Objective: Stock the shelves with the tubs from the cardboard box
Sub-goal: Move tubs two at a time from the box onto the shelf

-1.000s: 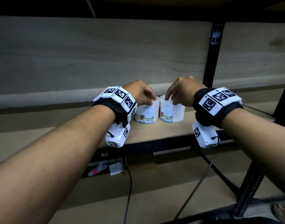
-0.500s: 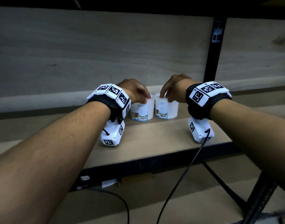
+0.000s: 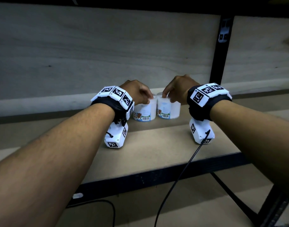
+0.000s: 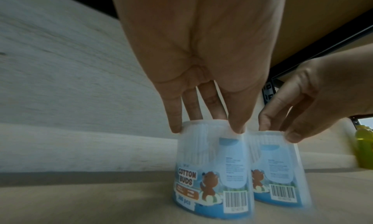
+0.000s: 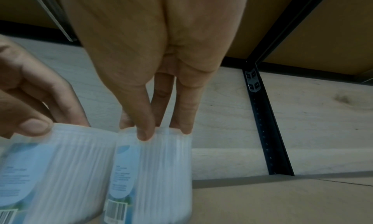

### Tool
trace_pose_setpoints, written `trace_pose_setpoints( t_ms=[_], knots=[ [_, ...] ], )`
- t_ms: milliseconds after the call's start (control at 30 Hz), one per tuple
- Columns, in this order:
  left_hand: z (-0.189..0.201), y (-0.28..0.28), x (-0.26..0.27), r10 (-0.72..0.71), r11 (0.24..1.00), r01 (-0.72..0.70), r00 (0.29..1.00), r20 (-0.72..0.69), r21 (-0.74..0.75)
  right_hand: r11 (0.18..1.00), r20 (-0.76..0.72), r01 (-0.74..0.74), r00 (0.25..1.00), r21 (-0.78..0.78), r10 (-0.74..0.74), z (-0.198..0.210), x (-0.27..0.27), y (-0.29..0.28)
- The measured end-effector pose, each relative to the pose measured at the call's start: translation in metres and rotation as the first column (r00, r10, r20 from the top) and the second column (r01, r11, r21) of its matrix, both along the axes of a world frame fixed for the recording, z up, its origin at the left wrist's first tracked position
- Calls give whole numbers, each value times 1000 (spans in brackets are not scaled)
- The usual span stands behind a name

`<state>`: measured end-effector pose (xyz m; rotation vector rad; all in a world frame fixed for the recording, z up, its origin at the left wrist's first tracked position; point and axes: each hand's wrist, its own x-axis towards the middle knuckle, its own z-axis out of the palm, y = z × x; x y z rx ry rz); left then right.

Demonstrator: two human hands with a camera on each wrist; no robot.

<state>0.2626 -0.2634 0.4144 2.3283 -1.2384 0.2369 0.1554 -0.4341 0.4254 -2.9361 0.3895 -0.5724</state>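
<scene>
Clear plastic, with white cotton buds showing through and a blue label at the foot: that is what each hand has hold of, one tub apiece, both standing upright on the shelf [image 3: 157, 145] toward its back, near the pale wood backboard [image 3: 91, 54]. The left hand [image 3: 137, 94] pinches the rim of the left tub [image 3: 144, 112] from above, thumb on the near side and fingers [image 4: 175, 115] curled over the lid edge; the right hand [image 3: 178, 90] grips the right tub [image 3: 168, 110] the same way, its fingertips [image 5: 144, 131] clamped on the rim. The two tubs sit just beside each other, touching or close to it; the wrist views are too blurred to settle which. I judge the step in hand to be the setting-down of this pair, lined up side by side with barcodes facing out. The next move would call for both grips to loosen and lift straight up so neither tub is tipped or dragged, then for the arms to draw back clear of the black upright [image 3: 219, 54] and the cable [image 3: 181, 174], and return to the cardboard box, which is not in view, for more. A yellow bottle [image 4: 363, 147] stands off to the right on the same shelf
</scene>
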Motion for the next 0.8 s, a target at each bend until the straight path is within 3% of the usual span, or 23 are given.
trace_pose_setpoints(
  t_ms=[167, 400, 567, 800],
  knots=[
    [-3, 3, -4, -9, 1000, 8, 999, 42, 16, 998, 16, 40, 999, -41, -40, -4, -2, 3],
    [5, 21, -35, 51, 929, -65, 998, 48, 365, 999, -118, 33, 992, -33, -37, -3, -28, 21],
    [-4, 41, -66, 36, 926, -73, 994, 105, 371, 999, -130, 35, 991, -36, -40, -9, -68, 36],
    [-6, 70, -110, -4, 919, -25, 997, 72, 393, 1000, -151, 17, 988, 15, -14, -28, -116, 58]
  ],
)
